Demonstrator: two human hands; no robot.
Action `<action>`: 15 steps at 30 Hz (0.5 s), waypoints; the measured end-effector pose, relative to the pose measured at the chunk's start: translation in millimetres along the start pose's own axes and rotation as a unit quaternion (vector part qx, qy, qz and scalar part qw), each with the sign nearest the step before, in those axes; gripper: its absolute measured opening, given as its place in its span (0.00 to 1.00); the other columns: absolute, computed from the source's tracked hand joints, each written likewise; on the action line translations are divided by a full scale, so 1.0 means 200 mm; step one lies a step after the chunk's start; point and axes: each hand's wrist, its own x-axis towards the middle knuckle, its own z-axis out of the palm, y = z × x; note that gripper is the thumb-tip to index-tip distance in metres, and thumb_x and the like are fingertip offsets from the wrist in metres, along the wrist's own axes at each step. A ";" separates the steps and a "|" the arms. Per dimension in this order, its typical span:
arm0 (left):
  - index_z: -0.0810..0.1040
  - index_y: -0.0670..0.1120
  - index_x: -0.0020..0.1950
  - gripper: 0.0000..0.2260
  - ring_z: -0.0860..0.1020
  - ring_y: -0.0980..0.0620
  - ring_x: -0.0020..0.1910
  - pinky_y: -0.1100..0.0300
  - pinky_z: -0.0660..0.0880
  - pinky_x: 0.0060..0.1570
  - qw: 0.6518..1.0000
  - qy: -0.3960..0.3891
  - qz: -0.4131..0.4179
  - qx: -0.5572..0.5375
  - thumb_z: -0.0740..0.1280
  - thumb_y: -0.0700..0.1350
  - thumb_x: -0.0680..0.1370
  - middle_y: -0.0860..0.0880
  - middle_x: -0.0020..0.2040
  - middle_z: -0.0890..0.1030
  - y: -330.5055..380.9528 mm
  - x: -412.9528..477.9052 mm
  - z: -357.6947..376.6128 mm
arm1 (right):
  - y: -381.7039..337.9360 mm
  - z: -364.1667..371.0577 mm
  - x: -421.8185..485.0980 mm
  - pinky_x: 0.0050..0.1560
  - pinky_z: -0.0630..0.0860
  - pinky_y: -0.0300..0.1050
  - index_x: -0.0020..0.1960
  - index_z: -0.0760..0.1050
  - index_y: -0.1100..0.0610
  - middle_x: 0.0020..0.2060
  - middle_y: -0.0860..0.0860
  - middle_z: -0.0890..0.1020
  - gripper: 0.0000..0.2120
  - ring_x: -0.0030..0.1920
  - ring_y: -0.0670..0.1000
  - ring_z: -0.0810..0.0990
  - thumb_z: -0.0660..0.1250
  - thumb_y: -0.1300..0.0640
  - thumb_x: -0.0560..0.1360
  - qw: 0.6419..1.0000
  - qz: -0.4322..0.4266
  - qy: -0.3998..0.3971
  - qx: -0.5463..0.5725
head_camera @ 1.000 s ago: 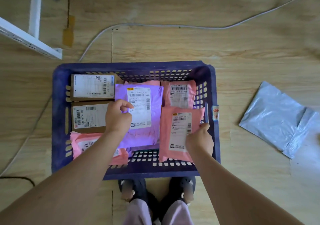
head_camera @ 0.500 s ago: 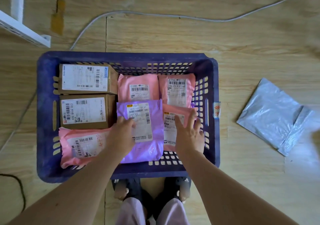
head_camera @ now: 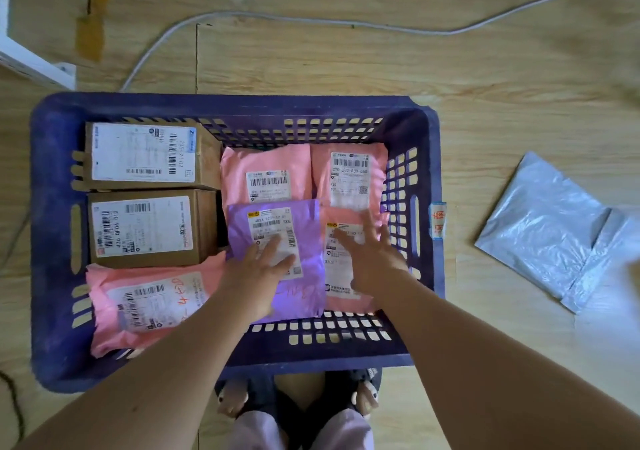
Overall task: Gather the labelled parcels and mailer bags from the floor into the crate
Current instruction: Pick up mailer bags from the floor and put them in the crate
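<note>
A dark blue slotted crate [head_camera: 239,106] stands on the wooden floor in front of my feet. Inside lie two labelled cardboard boxes [head_camera: 145,157] [head_camera: 145,229] at the left, a pink mailer [head_camera: 138,304] at the near left, two pink mailers [head_camera: 266,176] [head_camera: 349,176] at the back, a purple mailer [head_camera: 277,228] in the middle and a pink mailer [head_camera: 339,276] at the right. My left hand [head_camera: 256,276] lies flat with straight fingers on the purple mailer. My right hand [head_camera: 370,259] is spread open over the right pink mailer.
A silver-grey mailer bag [head_camera: 554,231] lies on the floor to the right of the crate. A white cable [head_camera: 311,21] curves across the floor behind it. A white frame leg [head_camera: 34,61] stands at the far left, a dark cable [head_camera: 14,404] at the near left.
Both hands let go of the purple and the pink mailer and now lie open on them. The two mailers have settled flat in the crate's near right part.
</note>
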 end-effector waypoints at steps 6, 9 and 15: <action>0.65 0.51 0.72 0.25 0.64 0.47 0.70 0.51 0.72 0.61 0.993 0.103 0.021 -0.052 0.64 0.47 0.76 0.48 0.74 0.59 0.09 -0.16 -0.26 | 0.04 -0.12 -0.34 0.60 0.74 0.51 0.77 0.51 0.43 0.76 0.54 0.33 0.37 0.77 0.61 0.42 0.60 0.67 0.74 0.990 -0.026 0.097 0.102; 0.67 0.49 0.71 0.25 0.66 0.47 0.70 0.52 0.72 0.61 0.984 0.144 0.027 -0.099 0.66 0.45 0.75 0.48 0.73 0.62 0.15 -0.29 -0.46 | 0.07 -0.25 -0.54 0.59 0.74 0.48 0.73 0.60 0.43 0.77 0.51 0.38 0.34 0.77 0.56 0.45 0.61 0.66 0.72 0.975 -0.039 0.162 0.146; 0.65 0.51 0.72 0.24 0.63 0.51 0.71 0.55 0.71 0.61 0.973 0.182 0.069 -0.125 0.65 0.46 0.77 0.52 0.73 0.59 0.37 -0.59 -0.93 | 0.23 -0.57 -0.98 0.70 0.62 0.46 0.72 0.66 0.48 0.76 0.51 0.56 0.26 0.75 0.54 0.57 0.60 0.63 0.76 0.936 0.014 0.213 0.281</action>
